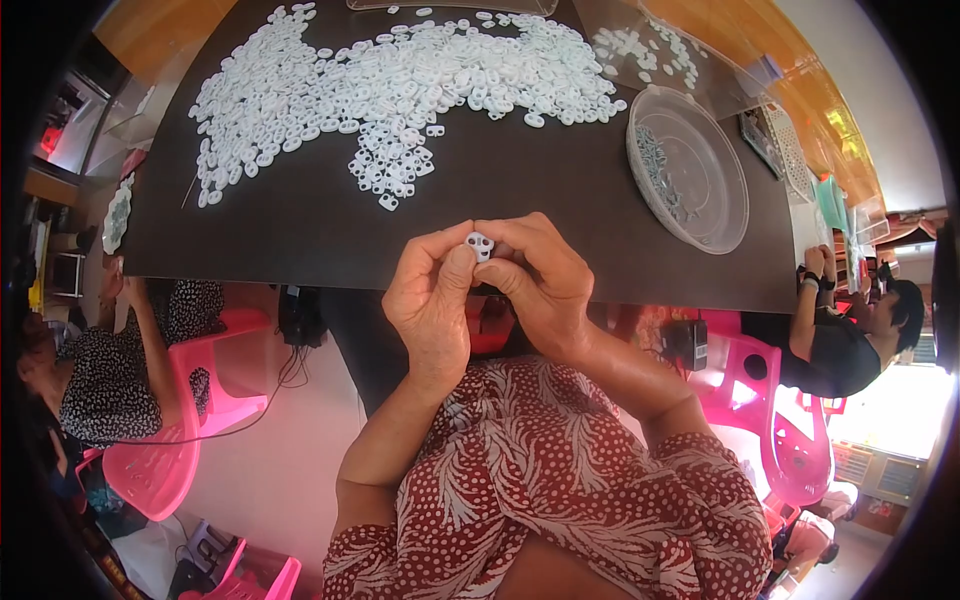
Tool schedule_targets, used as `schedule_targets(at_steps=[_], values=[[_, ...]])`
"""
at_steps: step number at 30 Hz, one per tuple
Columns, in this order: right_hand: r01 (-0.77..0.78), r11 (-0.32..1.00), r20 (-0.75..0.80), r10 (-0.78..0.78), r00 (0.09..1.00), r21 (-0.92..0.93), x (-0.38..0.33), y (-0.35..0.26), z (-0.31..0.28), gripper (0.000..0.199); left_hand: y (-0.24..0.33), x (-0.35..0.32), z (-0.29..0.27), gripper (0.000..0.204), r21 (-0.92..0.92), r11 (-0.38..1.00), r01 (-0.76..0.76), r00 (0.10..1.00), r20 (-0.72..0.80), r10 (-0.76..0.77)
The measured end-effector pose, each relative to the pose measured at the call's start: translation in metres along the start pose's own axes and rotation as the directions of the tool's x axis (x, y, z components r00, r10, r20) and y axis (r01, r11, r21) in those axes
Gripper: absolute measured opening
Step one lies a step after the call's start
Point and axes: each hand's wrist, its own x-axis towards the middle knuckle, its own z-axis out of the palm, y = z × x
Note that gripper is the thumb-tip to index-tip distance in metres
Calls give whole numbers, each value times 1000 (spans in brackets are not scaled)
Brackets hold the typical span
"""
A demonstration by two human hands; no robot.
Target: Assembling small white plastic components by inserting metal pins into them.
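Both my hands meet above the table's near edge around a small white plastic piece (480, 243) with dark holes in it. My left hand (432, 305) pinches it from the left between thumb and fingers. From the other side my right hand (548, 278) grips it too, thumb below and fingertips on top. Beyond them lies a small heap of white two-holed pieces (388, 165). It adjoins a broad, spread-out pile of white oval rings (420, 72) across the far part of the table. To the right stands a shallow, clear round tub (715, 165) with small metal bits (660, 170) along its left side.
The dark table (310, 225) ends just under my hands. More white pieces (640, 50) lie at the far right, by a clear partition. One person (100, 380) sits at the left, another (840, 340) at the right. Pink plastic chairs (160, 460) stand around.
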Motion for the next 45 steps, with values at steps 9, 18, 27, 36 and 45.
schedule_targets(at_steps=[9,18,27,36,45], values=[[-8,999,-46,9,999,31,-2,1,4,29,2,-1,0,18,20,999,-29,1000,9,29],[122,988,-87,-130,988,-94,-3,0,7,29,-2,-7,2,21,105,988,-112,994,10,112],[242,958,-106,-259,960,-151,-4,6,9,28,-6,-13,4,20,99,986,-136,991,-3,137],[328,915,-114,-361,926,-235,-1,12,10,28,-13,-9,7,16,211,954,-211,975,-28,222],[324,913,-92,-355,930,-249,5,5,10,24,-11,-8,9,19,226,956,-188,977,-57,205]])
